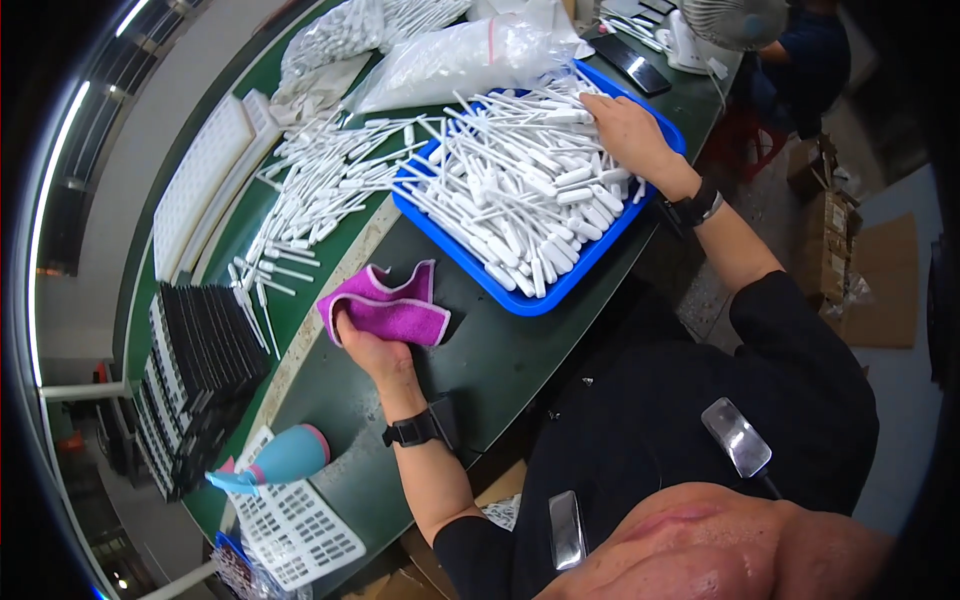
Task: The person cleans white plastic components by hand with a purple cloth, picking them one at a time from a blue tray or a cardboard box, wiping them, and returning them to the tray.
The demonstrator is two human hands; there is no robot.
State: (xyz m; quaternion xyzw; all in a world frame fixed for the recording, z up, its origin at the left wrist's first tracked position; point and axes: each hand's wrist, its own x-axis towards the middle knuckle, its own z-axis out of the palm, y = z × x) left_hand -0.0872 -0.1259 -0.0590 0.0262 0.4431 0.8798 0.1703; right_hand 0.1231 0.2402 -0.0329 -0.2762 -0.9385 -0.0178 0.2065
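On the green worktop, the person's left hand pinches a purple cloth, the fingers mostly hidden in its folds; it looks soft and light, easy to take anywhere along a bunched fold. At two o'clock from it, a blue tray is heaped with slim white sticks. The right hand rests at the heap's one o'clock edge, fingers curled down; whether they pinch a stick, I can't tell. I'd guess each stick is light, stiff and slick, best held by its thicker end, though the tangle could snag. Loose sticks spread at the tray's nine o'clock, a plastic bag crowds eleven, and a spray bottle lies at the cloth's seven.
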